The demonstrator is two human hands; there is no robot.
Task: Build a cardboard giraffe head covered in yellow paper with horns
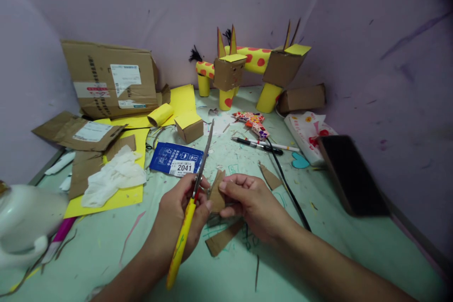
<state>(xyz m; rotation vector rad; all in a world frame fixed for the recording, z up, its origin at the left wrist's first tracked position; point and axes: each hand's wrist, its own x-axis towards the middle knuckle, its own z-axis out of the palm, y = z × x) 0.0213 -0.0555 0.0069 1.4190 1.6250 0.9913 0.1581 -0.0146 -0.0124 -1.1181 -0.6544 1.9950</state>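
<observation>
My left hand [182, 214] is closed around yellow-handled scissors [186, 236], whose blades point up and away. Between the thumb and fingers of my right hand [249, 198] is a small brown cardboard piece [217, 193], which the left fingertips also reach at its left edge. Below the hands another cardboard strip [224, 238] lies on the table. A pointed cardboard piece [270, 177] rests to the right of my right hand. The blue packet [177, 157] marked 2041 lies just beyond my left hand.
Two spotted yellow animal figures [230, 73] stand at the back. Left are a large cardboard box [109, 80], yellow paper [136, 193], white tissue [115, 177] and a white cup [28, 217]. Right are pens [258, 145], a glue gun [253, 122] with a black cord, and a phone [354, 174].
</observation>
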